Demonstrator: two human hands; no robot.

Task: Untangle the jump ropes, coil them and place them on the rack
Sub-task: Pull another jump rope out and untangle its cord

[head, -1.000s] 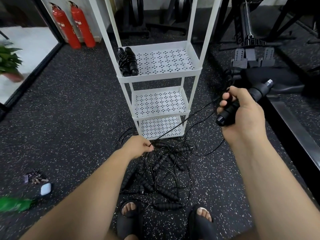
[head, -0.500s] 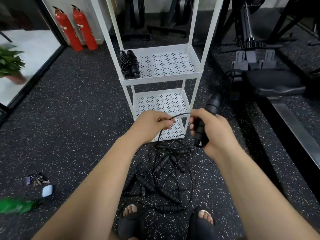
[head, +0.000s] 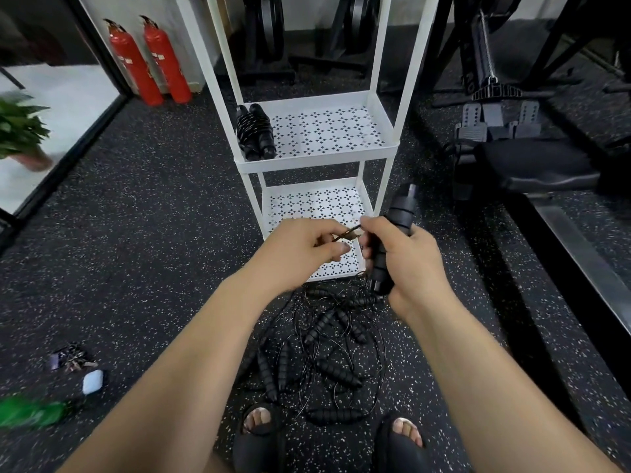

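My right hand (head: 406,259) grips black jump rope handles (head: 392,233), held upright in front of the white rack (head: 382,155). My left hand (head: 307,249) pinches the thin black cord (head: 348,232) right beside them, the two hands almost touching. A tangled pile of jump ropes (head: 324,353) with several black handles lies on the floor below my hands, just ahead of my feet. One coiled rope (head: 254,131) rests at the left end of the rack's upper visible shelf.
Two red fire extinguishers (head: 150,63) stand at the back left. A rowing machine (head: 532,165) and dark gym frames fill the right side. Keys (head: 70,356), a small white case (head: 93,381) and a green object (head: 30,411) lie on the floor at left.
My left hand rose from the pile with the cord and came up to my right hand. My right hand swung in from the right and turned the handles upright.
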